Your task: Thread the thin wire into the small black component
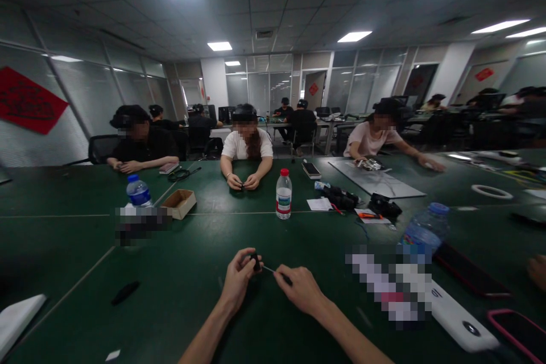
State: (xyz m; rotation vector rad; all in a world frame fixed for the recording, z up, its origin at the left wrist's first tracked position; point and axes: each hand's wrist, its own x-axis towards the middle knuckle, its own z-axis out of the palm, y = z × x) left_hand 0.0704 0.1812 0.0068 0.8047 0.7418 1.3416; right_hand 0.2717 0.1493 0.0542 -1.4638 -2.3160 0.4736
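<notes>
The left hand (pixel 236 280) pinches a small black part (pixel 256 262) between thumb and fingers at 6 o'clock, low over the table (pixel 170 324). The right hand (pixel 301 290) grips a slim tool (pixel 286 279) by its dark handle, with the thin metal tip just beside the part. Neither hand is spread.

The tight pinch is the weak point: if the fingers' grip loosens or the tool levers too hard, the part could spring loose. It could be hard to spot against the dark green table. A slip of the tip could also jab the left fingers, since they sit so close to it.

At 2 o'clock, a large water bottle (pixel 426 230) seems to lie on its side, capped and beside a black phone (pixel 469 270). A stray elbow could roll it. At 12 o'clock, an upright bottle (pixel 284 193) with a red cap holds clear water. At 11 o'clock stand an open cardboard box (pixel 179 203), its contents hidden from this angle, and a blue-capped bottle (pixel 139 193).
</notes>
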